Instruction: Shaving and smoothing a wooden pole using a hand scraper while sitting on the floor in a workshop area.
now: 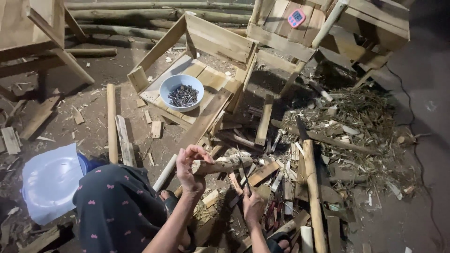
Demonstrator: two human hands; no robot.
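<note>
Wooden frames fill the top of the view: a pale crate lies tilted on the dirt floor, a second slatted frame leans behind it with a small pink timer on a slat. Long poles lie stacked along the far edge. A thick bamboo pole runs down the right side, among offcuts and dry shavings. A pale plastic sheet lies at lower left beside the person's dark patterned knee. A white bowl of nails sits inside the crate, well apart from the hands.

Left hand is closed around one end of a short stick, fingers curled over the top, holding it nearly level above the scrap pile. Right hand is lower, fist wrapped on a handle; a thin dark blade rises from it toward the stick's far half. Whether the edge touches the wood, cannot tell.

Judgement: looks like trimming or shaving the stick. To do it well, keep the left grip firm and behind the blade's path, cut away from the fingers and knee, take thin passes, turn the stick between strokes so it stays even
</note>
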